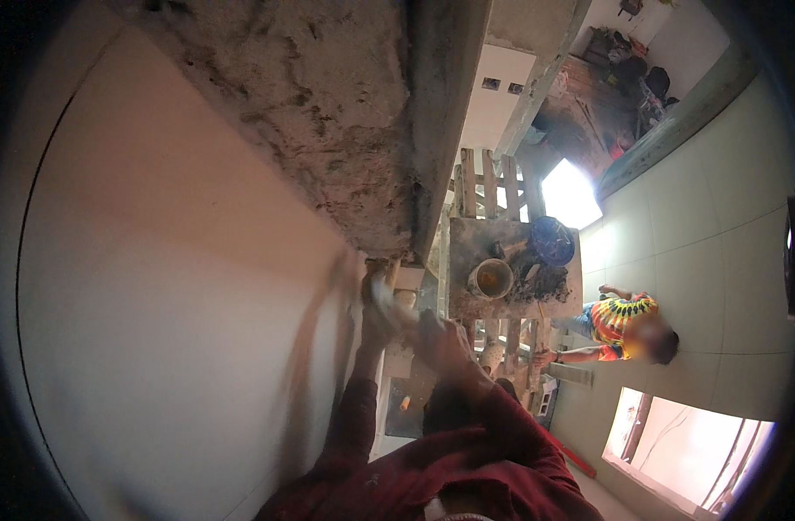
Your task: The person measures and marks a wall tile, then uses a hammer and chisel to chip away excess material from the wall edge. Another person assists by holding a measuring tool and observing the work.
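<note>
My right hand [445, 347] is wrapped around the pale handle of a hammer-like tool [397, 317], smeared by motion. The tool's grey end lies across my left hand [374, 333], raised by the edge of the smooth pale wall [215, 304]. Blur and the tool hide my left fingers, so I cannot tell what they hold. Just above both hands is the lower end of a rough, chipped concrete surface [328, 130]. Both forearms are in dark red sleeves.
Right of my hands, a dirty board [467, 230] on a wooden slatted scaffold bears a bucket [491, 279] and a blue basin [553, 241]. Beyond it, a person in a tie-dye shirt [619, 317] reaches a hand toward the scaffold. A bright opening [684, 443] is at lower right.
</note>
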Demonstrator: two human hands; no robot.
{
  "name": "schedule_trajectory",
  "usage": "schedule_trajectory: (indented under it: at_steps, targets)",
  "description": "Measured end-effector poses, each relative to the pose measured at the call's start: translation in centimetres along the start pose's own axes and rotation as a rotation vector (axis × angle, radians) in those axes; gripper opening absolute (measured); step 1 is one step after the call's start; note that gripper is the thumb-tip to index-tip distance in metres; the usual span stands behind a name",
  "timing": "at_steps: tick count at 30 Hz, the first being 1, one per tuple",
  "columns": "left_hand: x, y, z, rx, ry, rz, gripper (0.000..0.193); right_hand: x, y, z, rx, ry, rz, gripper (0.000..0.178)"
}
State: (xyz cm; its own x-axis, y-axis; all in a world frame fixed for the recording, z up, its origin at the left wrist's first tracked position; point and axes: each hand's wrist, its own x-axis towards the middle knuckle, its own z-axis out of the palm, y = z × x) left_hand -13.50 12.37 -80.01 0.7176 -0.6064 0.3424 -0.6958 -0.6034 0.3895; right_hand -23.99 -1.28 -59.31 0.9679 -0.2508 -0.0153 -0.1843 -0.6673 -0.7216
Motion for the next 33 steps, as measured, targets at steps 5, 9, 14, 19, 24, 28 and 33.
schedule_trajectory:
  at_steps: [5,9,14,19,24,28,33]
  targets:
    - [1.8,2.1,-2.5,-0.098,-0.374,-0.123,0.027,-1.1,5.6,3.2,0.012,-0.026,0.191,0.038]
    - [-4.2,-1.5,0.8,-0.467,-0.338,-0.528,0.028,-4.0,0.9,0.2,0.113,-0.111,0.128,0.038]
    - [-3.3,0.0,0.2,-0.520,0.058,-0.376,0.027,-6.2,0.5,0.2,0.153,-0.092,0.117,0.036]
    - [0.5,3.4,-5.1,-0.419,-0.161,-0.366,0.022,-7.7,2.0,0.5,0.146,-0.122,0.201,0.037]
    - [0.5,3.3,-5.6,-0.196,-0.187,-0.376,0.016,-7.9,2.8,1.1,0.202,-0.058,0.166,0.037]
    - [2.2,6.6,-8.6,0.015,-0.274,-0.414,0.022,-7.8,4.0,1.5,0.234,0.067,0.083,0.037]
    - [2.6,7.6,-9.6,0.030,-0.215,-0.423,0.032,-6.0,7.1,4.2,0.465,0.319,0.014,0.035]
